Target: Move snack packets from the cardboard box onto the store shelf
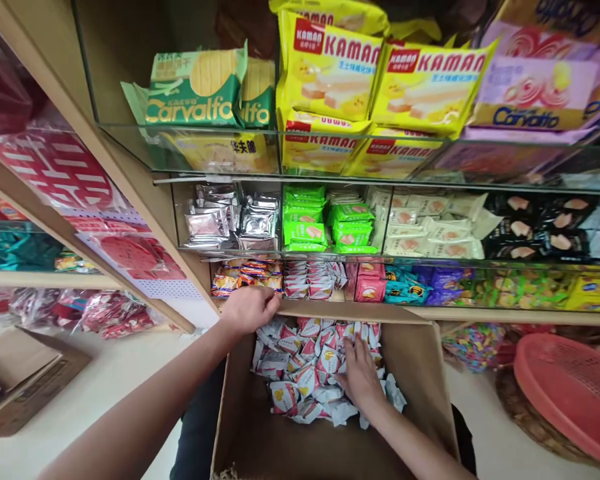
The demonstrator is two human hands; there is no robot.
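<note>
An open cardboard box (410,387) stands before me between my legs, tilted toward me. Inside it, heaped against the far side, lie many small white-and-pink wrapped snacks (307,377). My left hand (250,310) is closed over the box's far left corner, gripping the rim. Down in the box, my right hand (363,380) rests on the right part of the heap with its fingers spread. No packet is seen clasped in it. Just beyond the rim, similar white-and-pink packets (313,279) lie in a low shelf compartment, beside orange packets (245,273).
Above are glass-fronted shelves with yellow wafer packs (330,73), green packs (195,90) and silver packets (213,220). A wooden upright (130,167) stands at left. Another cardboard box (25,380) sits on the floor at left; a red plastic basket (570,393) is at right.
</note>
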